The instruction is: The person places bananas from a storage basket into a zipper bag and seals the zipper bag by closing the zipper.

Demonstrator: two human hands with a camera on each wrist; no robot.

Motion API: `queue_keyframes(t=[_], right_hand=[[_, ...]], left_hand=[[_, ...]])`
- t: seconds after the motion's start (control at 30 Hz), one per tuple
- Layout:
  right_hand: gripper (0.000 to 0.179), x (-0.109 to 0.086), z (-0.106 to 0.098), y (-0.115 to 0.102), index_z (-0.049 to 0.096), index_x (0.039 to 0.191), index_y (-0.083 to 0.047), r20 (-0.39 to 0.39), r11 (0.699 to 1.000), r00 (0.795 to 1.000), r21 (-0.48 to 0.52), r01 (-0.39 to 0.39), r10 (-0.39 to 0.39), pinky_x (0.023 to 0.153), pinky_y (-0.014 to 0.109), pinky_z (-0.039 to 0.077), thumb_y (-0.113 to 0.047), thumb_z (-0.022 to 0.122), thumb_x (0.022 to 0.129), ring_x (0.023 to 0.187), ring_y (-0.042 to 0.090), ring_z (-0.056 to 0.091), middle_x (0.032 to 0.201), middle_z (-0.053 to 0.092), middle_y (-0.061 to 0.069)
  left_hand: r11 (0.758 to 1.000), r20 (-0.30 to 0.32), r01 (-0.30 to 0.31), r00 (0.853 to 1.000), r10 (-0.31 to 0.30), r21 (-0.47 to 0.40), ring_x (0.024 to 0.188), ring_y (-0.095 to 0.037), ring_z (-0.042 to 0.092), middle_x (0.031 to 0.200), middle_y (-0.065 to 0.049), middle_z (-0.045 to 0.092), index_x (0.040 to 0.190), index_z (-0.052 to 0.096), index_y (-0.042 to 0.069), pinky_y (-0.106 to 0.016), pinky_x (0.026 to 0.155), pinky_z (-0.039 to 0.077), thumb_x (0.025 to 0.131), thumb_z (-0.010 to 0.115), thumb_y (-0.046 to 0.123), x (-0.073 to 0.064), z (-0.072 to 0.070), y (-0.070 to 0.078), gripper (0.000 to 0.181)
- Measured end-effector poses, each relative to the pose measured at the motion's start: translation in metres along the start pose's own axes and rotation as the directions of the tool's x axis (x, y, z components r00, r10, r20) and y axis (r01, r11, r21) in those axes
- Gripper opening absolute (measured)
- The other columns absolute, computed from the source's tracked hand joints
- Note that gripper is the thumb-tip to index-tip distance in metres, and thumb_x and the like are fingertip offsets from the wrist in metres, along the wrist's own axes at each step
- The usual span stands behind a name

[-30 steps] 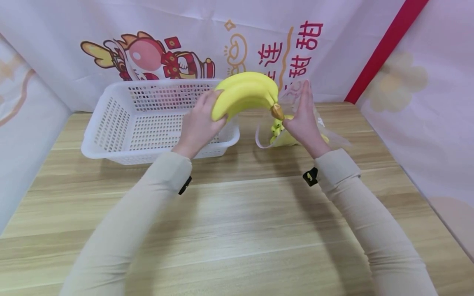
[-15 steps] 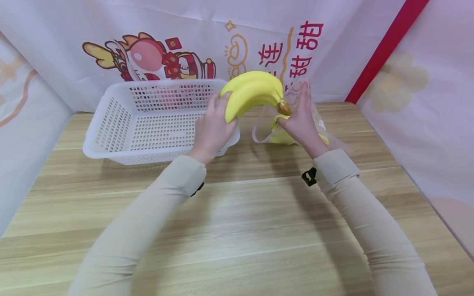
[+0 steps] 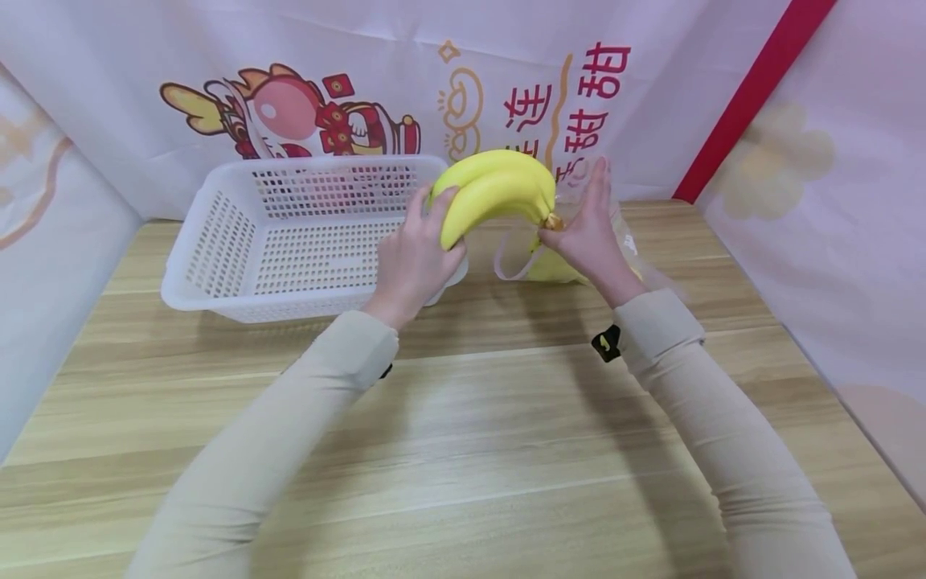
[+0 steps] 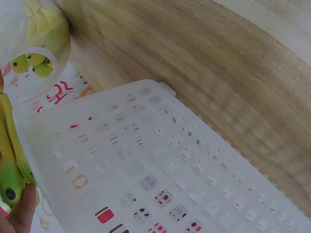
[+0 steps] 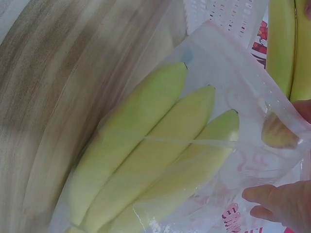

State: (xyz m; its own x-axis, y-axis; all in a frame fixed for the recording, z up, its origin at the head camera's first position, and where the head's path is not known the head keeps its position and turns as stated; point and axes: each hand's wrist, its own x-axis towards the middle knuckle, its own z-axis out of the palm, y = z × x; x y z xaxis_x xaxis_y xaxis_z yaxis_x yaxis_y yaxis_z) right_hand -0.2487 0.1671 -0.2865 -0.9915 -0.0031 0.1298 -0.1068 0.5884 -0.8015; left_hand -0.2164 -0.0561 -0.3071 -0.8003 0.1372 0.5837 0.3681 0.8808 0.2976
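My left hand (image 3: 415,261) grips a bunch of yellow bananas (image 3: 499,185) by the tip end, holding it above the table. Its brown stem end points right, at the mouth of a clear plastic bag (image 5: 226,60); through the film the stem (image 5: 279,132) shows in the right wrist view. My right hand (image 3: 592,233) is at that mouth, fingers straight up and thumb spread apart beside the stem. Inside the bag lies another bunch of bananas (image 5: 150,141), tips toward the opening. The left wrist view catches the held bunch's greenish tips (image 4: 12,179) beside my fingertips.
A white perforated plastic basket (image 3: 217,301) stands at the back left, its right end close behind my left hand. The wooden table (image 3: 463,450) stretches toward me. Printed cloth (image 3: 405,72) hangs behind, with more cloth at both sides.
My left hand has carried the bananas rightward, then slightly down, bringing the stem end to the bag's mouth by my right thumb. My right hand has barely moved.
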Motion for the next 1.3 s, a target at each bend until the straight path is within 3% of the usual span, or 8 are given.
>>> queue_keyframes(t=[0.2,0.37,0.47,0.57,0.7,0.83,1.1,1.3], right_hand=[[0.124,0.000,0.002,0.000,-0.025,0.149,-0.022,0.023,1.000,1.000,-0.011,-0.003,0.004,0.122,0.038,-0.005,-0.010,0.075,0.077,0.146,0.014,-0.022,0.155,-0.031,-0.007],[0.126,0.001,0.004,0.000,-0.026,0.149,-0.023,0.044,1.000,0.999,-0.021,-0.005,0.006,0.122,0.041,-0.004,-0.012,0.077,0.076,0.146,0.016,-0.023,0.155,-0.030,-0.006],[0.127,0.001,0.004,0.001,-0.027,0.148,-0.023,0.054,0.999,0.999,-0.033,-0.001,0.003,0.122,0.042,-0.002,-0.012,0.076,0.076,0.146,0.017,-0.023,0.156,-0.031,-0.005],[0.127,0.002,0.004,0.001,-0.028,0.148,-0.022,0.059,0.999,0.998,-0.036,0.006,-0.004,0.122,0.041,-0.003,-0.010,0.076,0.076,0.146,0.017,-0.023,0.155,-0.032,-0.004],[0.127,0.003,0.002,0.000,-0.028,0.148,-0.021,0.062,0.999,0.998,-0.047,0.016,-0.013,0.122,0.039,-0.002,-0.009,0.076,0.076,0.146,0.018,-0.022,0.155,-0.032,-0.002],[0.127,0.003,0.002,-0.001,-0.028,0.148,-0.021,0.065,0.998,0.998,-0.058,0.014,-0.010,0.123,0.040,0.000,-0.009,0.076,0.076,0.147,0.019,-0.020,0.156,-0.031,0.000],[0.126,0.002,0.002,0.000,-0.029,0.147,-0.023,0.051,0.998,0.999,-0.060,0.015,-0.012,0.122,0.041,0.003,-0.003,0.073,0.075,0.147,0.020,-0.019,0.156,-0.032,-0.001],[0.124,0.003,0.000,0.004,-0.026,0.149,-0.021,0.028,0.998,0.999,-0.037,0.043,-0.042,0.123,0.040,0.005,0.001,0.070,0.074,0.148,0.021,-0.016,0.158,-0.029,0.002]], left_hand=[[1.000,0.000,0.025,1.000,-0.025,0.012,0.061,-0.025,0.060,0.138,-0.015,0.048,0.138,0.044,0.018,-0.035,0.047,0.048,0.085,0.064,0.022,0.000,0.001,0.002,0.057],[0.995,0.008,0.100,0.995,-0.100,-0.029,0.069,-0.028,0.063,0.134,-0.016,0.050,0.138,0.044,0.015,-0.038,0.051,0.051,0.085,0.064,0.020,0.002,0.003,0.006,0.056],[0.980,0.064,0.178,0.983,-0.173,-0.093,0.075,-0.029,0.064,0.131,-0.017,0.053,0.140,0.044,0.015,-0.039,0.058,0.053,0.086,0.063,0.021,0.004,0.001,0.007,0.057],[0.953,0.138,0.262,0.960,-0.242,-0.150,0.087,-0.029,0.065,0.132,-0.015,0.055,0.142,0.043,0.017,-0.041,0.067,0.054,0.087,0.062,0.023,0.006,-0.003,0.005,0.058],[0.934,0.189,0.315,0.940,-0.284,-0.166,0.098,-0.028,0.063,0.136,-0.011,0.053,0.143,0.043,0.022,-0.043,0.075,0.052,0.087,0.061,0.026,0.006,-0.010,0.000,0.059],[0.937,0.183,0.310,0.942,-0.280,-0.160,0.102,-0.028,0.063,0.137,-0.011,0.052,0.141,0.044,0.024,-0.045,0.077,0.052,0.085,0.062,0.026,0.003,-0.015,-0.002,0.059],[0.964,0.140,0.185,0.977,-0.160,-0.193,0.086,-0.026,0.060,0.133,-0.017,0.052,0.140,0.045,0.019,-0.041,0.063,0.052,0.090,0.059,0.037,-0.008,-0.013,0.007,0.055],[0.958,0.199,0.125,0.977,-0.074,-0.260,0.095,-0.029,0.060,0.150,-0.018,0.036,0.145,0.037,0.017,-0.039,0.068,0.055,0.092,0.058,0.029,-0.012,-0.009,0.015,0.058]])
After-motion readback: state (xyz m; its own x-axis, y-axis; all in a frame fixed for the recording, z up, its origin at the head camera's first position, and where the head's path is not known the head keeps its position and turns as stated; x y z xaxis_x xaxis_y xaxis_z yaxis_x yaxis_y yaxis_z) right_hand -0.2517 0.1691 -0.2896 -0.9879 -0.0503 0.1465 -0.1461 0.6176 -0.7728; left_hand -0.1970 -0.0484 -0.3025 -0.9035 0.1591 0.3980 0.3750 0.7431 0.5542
